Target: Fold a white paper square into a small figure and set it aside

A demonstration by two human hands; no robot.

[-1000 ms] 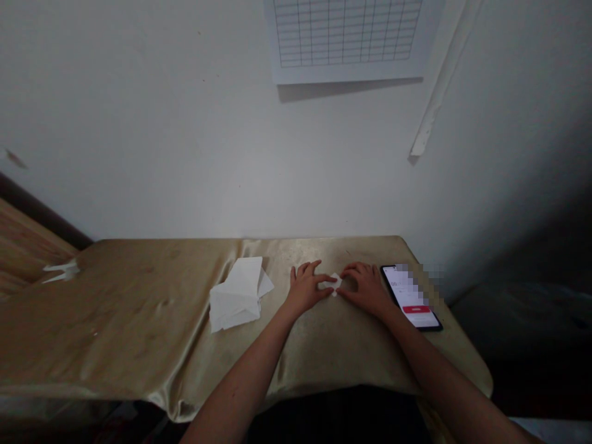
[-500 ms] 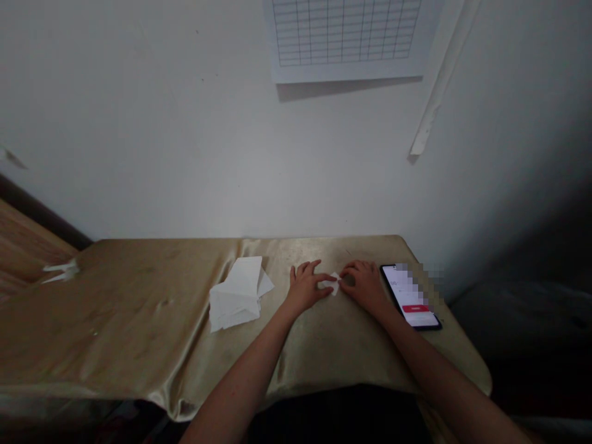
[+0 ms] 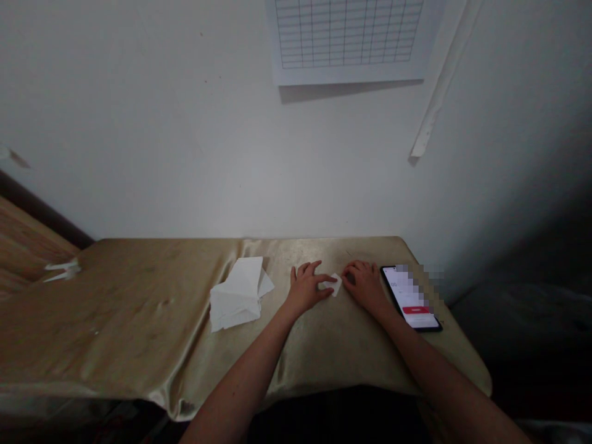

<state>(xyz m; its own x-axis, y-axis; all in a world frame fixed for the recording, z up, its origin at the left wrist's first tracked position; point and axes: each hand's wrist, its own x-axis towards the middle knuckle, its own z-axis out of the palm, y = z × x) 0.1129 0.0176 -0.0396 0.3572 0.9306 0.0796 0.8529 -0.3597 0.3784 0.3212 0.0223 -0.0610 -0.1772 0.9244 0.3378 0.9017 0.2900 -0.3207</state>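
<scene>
A small piece of white paper point(image 3: 337, 288) lies on the gold cloth, apparently folded, with part of it hidden by fingers. My left hand point(image 3: 306, 290) holds it down between the outstretched index finger and the thumb; its other fingers are spread and raised. Just to the right of the paper, my right hand point(image 3: 367, 286) rests on the cloth with bent fingers. A small gap shows between its thumb and index finger, and I see nothing in it. To the left of my left hand lies a loose stack of white paper sheets point(image 3: 238, 296).
A phone point(image 3: 420, 320) with a lit screen lies right of my right hand. The table point(image 3: 124, 308) has a creased gold cloth and stands against a white wall. A white strip-like item point(image 3: 65, 269) lies at the far left. A printed grid sheet point(image 3: 346, 37) hangs above.
My right hand has drawn slightly to the right, off the small paper's edge, so more of the paper shows. My left hand stays in place on it.
</scene>
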